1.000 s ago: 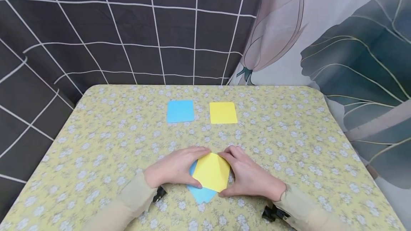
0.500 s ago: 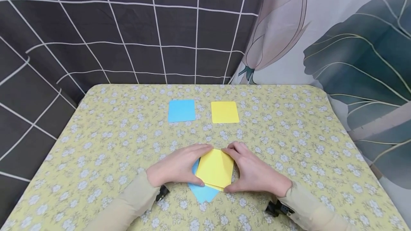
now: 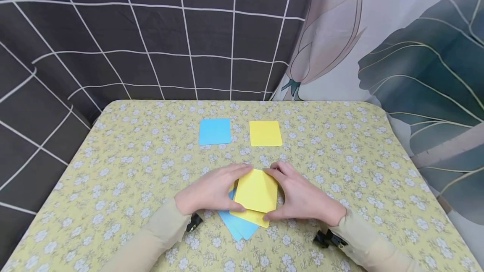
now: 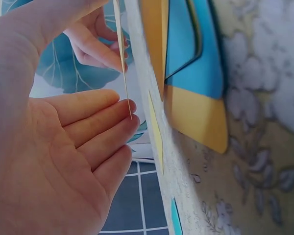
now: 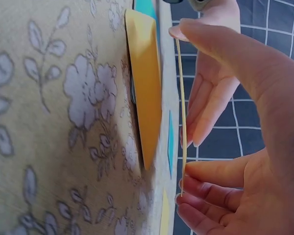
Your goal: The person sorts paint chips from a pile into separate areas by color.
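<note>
A square yellow card point(image 3: 256, 190) is held flat between both hands, raised off the pile beneath it. My left hand point(image 3: 209, 190) grips its left edge between thumb and fingertips, and my right hand point(image 3: 304, 198) does the same on the right. Edge-on in the right wrist view, this card point(image 5: 183, 107) spans both hands with a gap below it. Under it lies another yellow card point(image 3: 254, 216), partly covering fanned blue cards point(image 3: 237, 225). The left wrist view shows a blue card point(image 4: 186, 34) and a yellow corner point(image 4: 198, 117) in that pile.
Farther back on the flowered tablecloth point(image 3: 151, 171) lie a single blue square card point(image 3: 214, 131) and, to its right, a yellow one point(image 3: 265, 133). A dark gridded curtain point(image 3: 159, 32) hangs behind the table, and a leaf-patterned curtain point(image 3: 435, 74) on the right.
Both hands have lifted the yellow card and moved it slightly away from the body, uncovering more of the yellow card and blue cards below. The two back cards stay put.
</note>
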Demonstrator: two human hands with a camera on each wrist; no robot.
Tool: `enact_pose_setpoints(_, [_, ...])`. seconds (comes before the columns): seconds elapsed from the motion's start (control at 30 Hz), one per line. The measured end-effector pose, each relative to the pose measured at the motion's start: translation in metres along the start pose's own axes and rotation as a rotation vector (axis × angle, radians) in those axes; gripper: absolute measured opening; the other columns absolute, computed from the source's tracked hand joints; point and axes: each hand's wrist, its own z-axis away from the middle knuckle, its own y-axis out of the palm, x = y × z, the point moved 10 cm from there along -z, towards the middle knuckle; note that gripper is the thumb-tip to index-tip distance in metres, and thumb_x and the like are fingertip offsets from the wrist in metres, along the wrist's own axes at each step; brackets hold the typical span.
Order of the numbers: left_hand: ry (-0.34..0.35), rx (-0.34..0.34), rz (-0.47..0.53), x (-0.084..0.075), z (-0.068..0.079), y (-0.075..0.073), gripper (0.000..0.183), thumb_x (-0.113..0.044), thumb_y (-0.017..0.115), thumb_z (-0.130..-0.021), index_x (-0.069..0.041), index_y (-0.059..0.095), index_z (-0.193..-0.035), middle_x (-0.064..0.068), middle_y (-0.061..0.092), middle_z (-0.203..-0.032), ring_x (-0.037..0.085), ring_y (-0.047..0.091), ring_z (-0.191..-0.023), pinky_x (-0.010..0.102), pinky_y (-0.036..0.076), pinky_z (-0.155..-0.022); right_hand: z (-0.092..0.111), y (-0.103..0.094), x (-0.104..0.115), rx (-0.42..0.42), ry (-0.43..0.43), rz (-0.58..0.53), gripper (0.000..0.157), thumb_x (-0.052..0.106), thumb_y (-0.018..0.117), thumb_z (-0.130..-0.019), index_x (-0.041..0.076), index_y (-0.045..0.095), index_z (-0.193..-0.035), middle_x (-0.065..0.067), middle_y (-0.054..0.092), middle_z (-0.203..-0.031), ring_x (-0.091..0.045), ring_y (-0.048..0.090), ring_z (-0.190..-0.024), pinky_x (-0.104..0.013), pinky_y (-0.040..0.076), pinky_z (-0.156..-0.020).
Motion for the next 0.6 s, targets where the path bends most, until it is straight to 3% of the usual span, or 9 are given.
enact_pose_setpoints(0.1, [0.001,-0.006,0.000,0.001,-0.003,-0.002,0.100,-0.046,0.085,-0.079,-0.007,0.037,-0.158,0.006,0.039,-0.160,0.022,0.035,-0.146,0.038,0.032,-0.118,-0.003,-0.004,-0.002,-0.018,-0.004,0.018,0.111,0.068,0.088,-0.062,0.003,0.053,-0.144,0.000,0.048,-0.130,-0.011,0.049,-0.109,-0.032,0.053,-0.092])
enact_pose_setpoints(0.6, [-0.006,-0.062,-0.014,0.005,-0.021,-0.017,0.100,-0.048,0.084,-0.080,-0.006,0.038,-0.157,0.007,0.039,-0.160,0.021,0.035,-0.146,0.034,0.031,-0.118,-0.015,-0.023,-0.012,-0.075,0.005,0.043,0.106,0.055,0.093,-0.065,-0.003,0.053,-0.144,-0.008,0.049,-0.133,-0.020,0.051,-0.115,-0.039,0.052,-0.097])
